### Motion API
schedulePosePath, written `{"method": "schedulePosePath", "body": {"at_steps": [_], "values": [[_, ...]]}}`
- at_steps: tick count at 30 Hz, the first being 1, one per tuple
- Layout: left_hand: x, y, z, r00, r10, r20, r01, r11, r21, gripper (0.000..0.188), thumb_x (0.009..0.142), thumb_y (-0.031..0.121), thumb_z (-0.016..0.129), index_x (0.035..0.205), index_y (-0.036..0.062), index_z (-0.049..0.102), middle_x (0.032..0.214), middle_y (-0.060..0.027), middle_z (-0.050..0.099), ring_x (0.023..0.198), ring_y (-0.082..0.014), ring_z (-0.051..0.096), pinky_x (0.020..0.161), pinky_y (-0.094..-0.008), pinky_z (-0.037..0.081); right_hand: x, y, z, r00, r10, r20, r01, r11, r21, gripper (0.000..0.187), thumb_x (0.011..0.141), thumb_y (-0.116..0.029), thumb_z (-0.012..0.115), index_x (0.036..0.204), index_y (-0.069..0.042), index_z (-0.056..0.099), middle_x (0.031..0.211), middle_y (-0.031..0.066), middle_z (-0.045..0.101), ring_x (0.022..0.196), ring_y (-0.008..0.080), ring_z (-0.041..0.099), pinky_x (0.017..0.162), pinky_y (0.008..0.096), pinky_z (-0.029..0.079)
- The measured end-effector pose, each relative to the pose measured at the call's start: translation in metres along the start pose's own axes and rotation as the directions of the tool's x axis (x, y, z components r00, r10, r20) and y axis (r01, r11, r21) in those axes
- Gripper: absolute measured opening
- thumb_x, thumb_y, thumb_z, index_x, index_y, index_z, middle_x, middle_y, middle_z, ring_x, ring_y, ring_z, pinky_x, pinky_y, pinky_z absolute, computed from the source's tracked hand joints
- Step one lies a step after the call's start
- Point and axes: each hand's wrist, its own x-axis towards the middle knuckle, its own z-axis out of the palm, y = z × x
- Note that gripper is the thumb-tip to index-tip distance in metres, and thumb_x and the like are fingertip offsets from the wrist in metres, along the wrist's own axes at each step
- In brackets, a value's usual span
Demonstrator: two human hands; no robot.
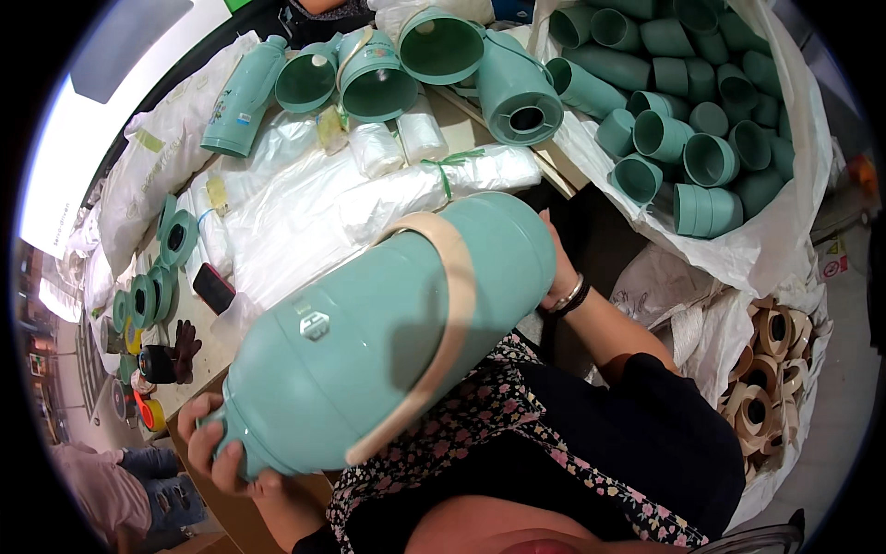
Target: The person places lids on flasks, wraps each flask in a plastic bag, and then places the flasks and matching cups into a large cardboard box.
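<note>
A big teal thermos flask [369, 332] with a beige carrying handle [457, 305] lies tilted across the front of my body. The fingers of my left hand [221, 450] are wrapped round its narrow neck end at the lower left. At the wide base, upper right, my right hand [557, 263] supports the flask; the flask hides most of those fingers. A bracelet and a dark band circle the right wrist. Beyond the flask, a roll of white plastic bags [397, 198] tied with green string lies on the table.
Teal flask shells [378, 78] stand along the table's back. Teal cups [660, 134] fill a white sack at the right, above a sack of beige ring parts [761, 397]. At the left are a phone [214, 288], teal rings [177, 238], a dark glove [185, 351] and another person [101, 489].
</note>
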Motion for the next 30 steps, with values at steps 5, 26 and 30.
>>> {"method": "schedulePosePath", "body": {"at_steps": [5,26,30], "values": [[0.032,0.012,0.001,0.908,0.403,-0.116,-0.396,0.915,0.075,0.041,0.083,0.051,0.048,0.097,0.0122,0.049,0.109,-0.007,0.045,0.096,-0.0371,0.044,0.066,-0.0437,0.041,0.007,-0.023,0.005,0.986,0.111,0.122,-0.09,0.982,-0.164,0.054,0.096,-0.047,0.031,0.124,-0.004,0.047,0.118,0.0097,0.056,0.106,0.017,0.055,0.091,0.0325,0.044],[-0.115,-0.018,-0.078,0.075,-0.97,0.23,0.508,-0.161,-0.846,0.059,0.088,0.041,0.051,0.131,0.0036,0.039,0.128,-0.0098,0.048,0.116,-0.0206,0.048,0.098,-0.0378,0.04,0.075,0.052,0.144,0.634,-0.511,0.58,0.773,0.452,-0.446,0.053,0.079,-0.046,0.061,0.106,-0.001,0.049,0.104,0.0161,0.056,0.081,0.0352,0.055,0.072,0.0442,0.044],[-0.08,0.012,-0.09,0.358,-0.876,-0.323,0.783,0.47,-0.407,0.074,0.083,0.047,0.055,0.134,-0.0001,0.03,0.134,-0.0157,0.039,0.12,-0.0285,0.043,0.101,-0.0406,0.035,0.141,0.107,0.154,0.865,-0.275,0.419,0.502,0.475,-0.723,0.03,0.091,-0.027,0.052,0.096,0.002,0.058,0.088,0.004,0.061,0.083,0.0104,0.053,0.071,0.0282,0.044]]}}
